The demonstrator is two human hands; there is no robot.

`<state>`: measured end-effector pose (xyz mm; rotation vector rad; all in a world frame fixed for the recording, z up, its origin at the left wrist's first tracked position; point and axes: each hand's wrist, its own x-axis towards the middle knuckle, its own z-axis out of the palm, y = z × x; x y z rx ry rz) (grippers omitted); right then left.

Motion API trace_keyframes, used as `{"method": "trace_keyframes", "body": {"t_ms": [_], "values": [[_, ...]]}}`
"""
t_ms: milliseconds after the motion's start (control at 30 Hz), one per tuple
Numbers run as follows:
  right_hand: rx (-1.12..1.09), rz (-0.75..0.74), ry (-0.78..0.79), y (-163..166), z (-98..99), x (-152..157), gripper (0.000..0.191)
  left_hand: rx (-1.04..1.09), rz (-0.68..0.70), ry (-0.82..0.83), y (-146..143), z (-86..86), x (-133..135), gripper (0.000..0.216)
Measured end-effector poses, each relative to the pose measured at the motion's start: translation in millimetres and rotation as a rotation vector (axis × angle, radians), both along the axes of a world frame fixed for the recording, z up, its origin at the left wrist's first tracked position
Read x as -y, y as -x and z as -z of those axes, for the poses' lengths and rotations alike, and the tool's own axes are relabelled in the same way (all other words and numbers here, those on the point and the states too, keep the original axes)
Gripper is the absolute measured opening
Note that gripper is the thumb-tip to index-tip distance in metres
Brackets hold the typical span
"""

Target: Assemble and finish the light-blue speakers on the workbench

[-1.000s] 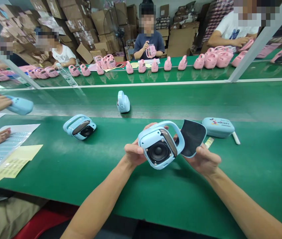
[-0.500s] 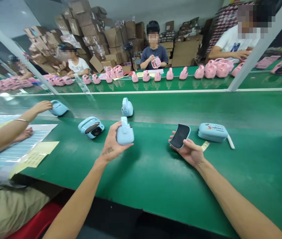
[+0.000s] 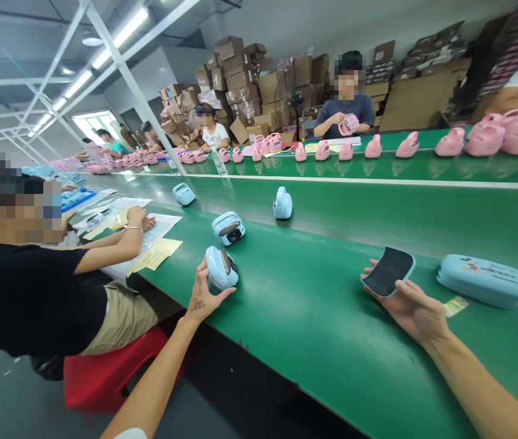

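My left hand [image 3: 204,294] is wrapped round a light blue speaker [image 3: 221,268] that rests on the green table [image 3: 314,311] near its front edge. My right hand [image 3: 412,308] holds a dark grille cover with a blue rim [image 3: 387,272] in its palm, fingers curled under it, low over the table. A second blue speaker [image 3: 228,228] lies just beyond the one in my left hand.
Two more blue speakers [image 3: 283,203] [image 3: 183,194] stand on the belt. A blue case [image 3: 482,280] lies right of my right hand. A seated co-worker [image 3: 35,292] at left leans on paper sheets [image 3: 156,253]. Pink speakers [image 3: 373,146] line the far bench, where other people work.
My left hand carried the speaker away from the cover, out to the left, and set it down near the table's front edge. My view turned left. My right hand still holds the cover.
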<state>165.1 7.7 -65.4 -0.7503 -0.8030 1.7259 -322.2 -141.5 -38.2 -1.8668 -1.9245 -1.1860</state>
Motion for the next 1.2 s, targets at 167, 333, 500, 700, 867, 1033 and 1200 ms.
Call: {"method": "trace_keyframes", "body": {"t_ms": [167,333,500,700,867,1033,1200], "values": [[0.030,-0.001,0.039,-1,-4.1,3,0.044,0.454,-0.075,0.121,-17,-13.3,0,0.073],[0.057,0.016,0.065,-1,-8.1,6,0.045,0.664,-0.016,0.239,3,-39.6,-5,0.083],[0.085,0.021,0.108,0,-11.0,7,0.048,0.790,0.073,0.337,28,-62.3,7,0.073],[0.076,0.016,0.075,-3,-5.4,4,0.050,0.835,-0.019,0.422,50,-94.7,-24,0.070],[0.042,-0.012,0.039,-5,1.6,2,0.047,0.709,-0.116,0.438,62,-108.3,-94,0.069],[-0.013,-0.026,0.020,-1,-2.3,0,0.044,0.714,-0.036,0.515,49,-126.0,-147,0.058],[-0.033,-0.081,-0.005,1,-4.1,-3,0.044,0.674,0.043,0.512,10,-164.1,-174,0.052]]}}
